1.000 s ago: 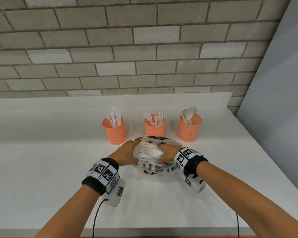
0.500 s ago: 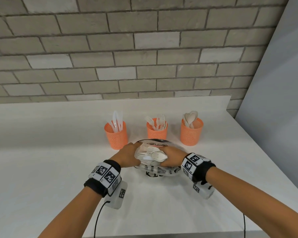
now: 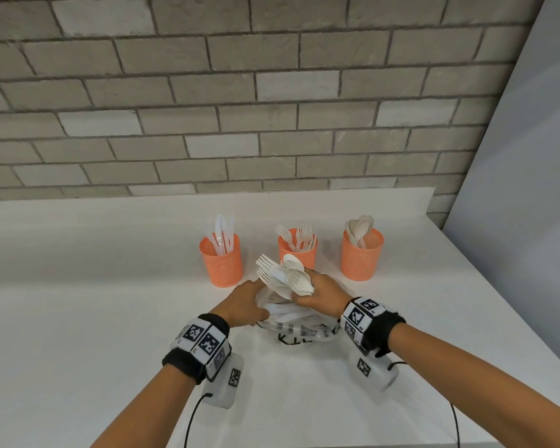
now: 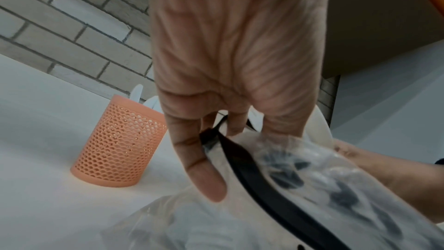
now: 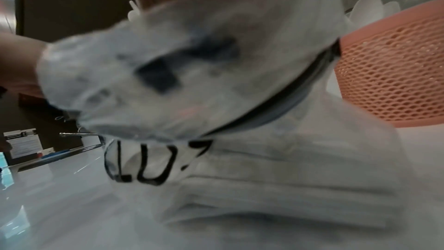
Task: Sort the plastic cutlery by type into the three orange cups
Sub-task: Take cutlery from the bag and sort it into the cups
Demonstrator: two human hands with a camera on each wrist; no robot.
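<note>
both hands at the bag, a fistful of cutlery coming up

white table [image 3: 78,318] underneath, clear plastic bag [image 3: 299,329] with black lettering lying on it between the wrists; left hand [image 3: 244,302] has its fingers [image 4: 201,168] curled on the bag's black zip edge, right hand [image 3: 325,297] has fingers closed round a bundle of white forks and spoons [image 3: 286,276] sticking up just above the bag; beyond the fingers stand three orange cups in a row: knife cup [image 3: 222,261], fork cup [image 3: 298,248], spoon cup [image 3: 362,255].
</note>
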